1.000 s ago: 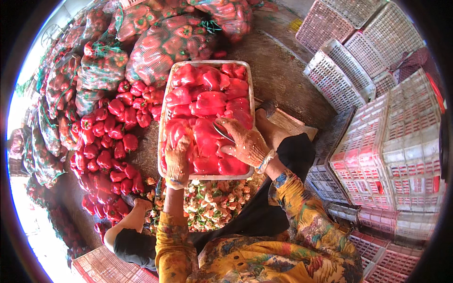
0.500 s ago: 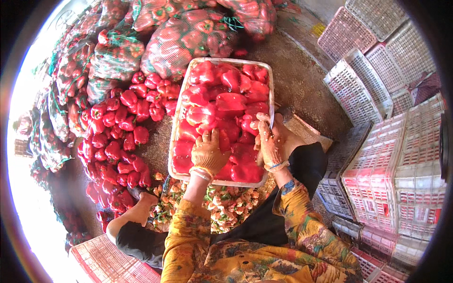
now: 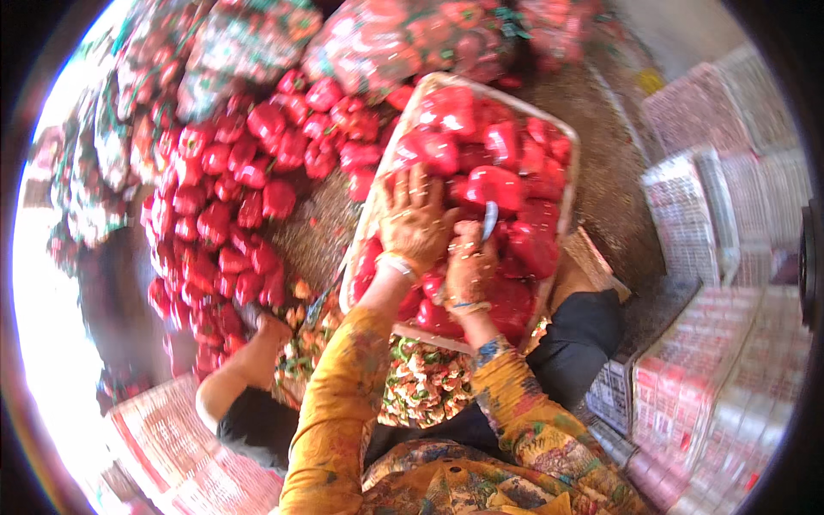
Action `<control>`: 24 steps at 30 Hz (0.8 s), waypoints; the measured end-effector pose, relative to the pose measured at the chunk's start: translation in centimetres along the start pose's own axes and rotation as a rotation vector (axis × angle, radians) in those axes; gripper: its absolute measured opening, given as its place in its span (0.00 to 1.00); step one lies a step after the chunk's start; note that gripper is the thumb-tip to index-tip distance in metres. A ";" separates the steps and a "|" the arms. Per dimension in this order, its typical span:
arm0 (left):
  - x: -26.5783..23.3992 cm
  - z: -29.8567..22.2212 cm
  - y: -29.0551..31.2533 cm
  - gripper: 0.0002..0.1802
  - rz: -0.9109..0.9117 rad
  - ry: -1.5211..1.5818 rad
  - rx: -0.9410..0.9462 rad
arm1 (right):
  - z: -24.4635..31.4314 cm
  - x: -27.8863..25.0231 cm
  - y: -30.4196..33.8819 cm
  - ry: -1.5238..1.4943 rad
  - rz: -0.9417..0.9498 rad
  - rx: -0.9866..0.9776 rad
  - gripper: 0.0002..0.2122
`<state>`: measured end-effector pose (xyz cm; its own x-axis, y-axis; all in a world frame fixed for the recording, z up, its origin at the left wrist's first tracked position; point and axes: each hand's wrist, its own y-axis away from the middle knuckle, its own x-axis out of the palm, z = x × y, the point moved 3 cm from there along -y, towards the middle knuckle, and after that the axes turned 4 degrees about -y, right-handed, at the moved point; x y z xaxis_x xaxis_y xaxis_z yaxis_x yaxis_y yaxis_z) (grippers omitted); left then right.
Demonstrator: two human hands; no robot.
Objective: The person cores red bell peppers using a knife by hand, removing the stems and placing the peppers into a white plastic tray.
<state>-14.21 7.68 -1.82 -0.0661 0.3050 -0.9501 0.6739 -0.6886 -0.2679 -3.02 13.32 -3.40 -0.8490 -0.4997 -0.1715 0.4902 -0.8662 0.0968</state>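
Note:
A pale rectangular crate [image 3: 570,172] full of glossy red bell peppers [image 3: 496,187] sits tilted in front of me, between my legs. My left hand [image 3: 415,219], in a seed-flecked work glove, lies spread over the peppers at the crate's left side. Close beside it, my right hand [image 3: 469,262], also gloved, is closed around a small knife [image 3: 490,221]. The blade points up and away from me over the peppers, while the handle is hidden in my fist. What lies under my left palm is covered.
Loose red peppers [image 3: 215,223] are heaped on the floor at left. Mesh sacks of peppers [image 3: 403,39] line the back. Pepper cores and stems [image 3: 421,386] lie below the crate. Stacked plastic baskets [image 3: 695,352] stand at right; a reddish basket [image 3: 184,446] is at lower left.
The view has shifted, so the crate now appears further right and tilted. My left hand has moved forward along the crate; my right hand has come inward over the peppers with the knife.

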 end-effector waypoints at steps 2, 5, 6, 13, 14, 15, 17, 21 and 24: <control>0.4 -1.3 -0.3 0.33 0.063 0.020 -0.036 | -0.1 0.0 -0.5 0.053 -0.075 0.004 0.18; -0.2 -1.6 -1.2 0.35 0.173 0.057 -0.068 | -1.1 0.5 -1.6 0.240 -0.140 -0.062 0.21; 0.2 -1.0 -1.1 0.35 0.165 0.049 -0.079 | -1.6 0.7 -1.8 0.263 -0.122 -0.042 0.21; -3.3 3.0 -0.5 0.24 0.090 0.869 -0.144 | -0.1 1.3 -1.7 -0.096 -0.033 0.272 0.18; -7.1 4.3 0.3 0.20 -0.012 0.865 -0.081 | -0.2 1.0 -2.1 -0.064 -0.044 0.309 0.17; -7.1 6.0 2.0 0.17 -0.072 0.969 -0.165 | -0.3 1.3 -1.9 -0.081 -0.048 0.283 0.17; -6.5 11.0 5.0 0.13 -0.272 0.676 -0.308 | -0.6 1.3 -2.0 -0.110 -0.086 0.232 0.18; 0.6 24.3 11.0 0.11 -0.251 0.545 -0.888 | -0.5 1.0 -1.4 -0.130 -0.034 0.286 0.14; 5.4 32.8 11.1 0.14 -0.311 0.267 -0.816 | -2.4 0.1 -1.6 -0.238 -0.069 0.297 0.10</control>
<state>-31.24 -19.91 -15.17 -0.2283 0.6108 -0.7581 0.9720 0.0983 -0.2135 -3.44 14.62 -5.90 -0.9172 -0.3962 0.0411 0.3813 -0.8434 0.3785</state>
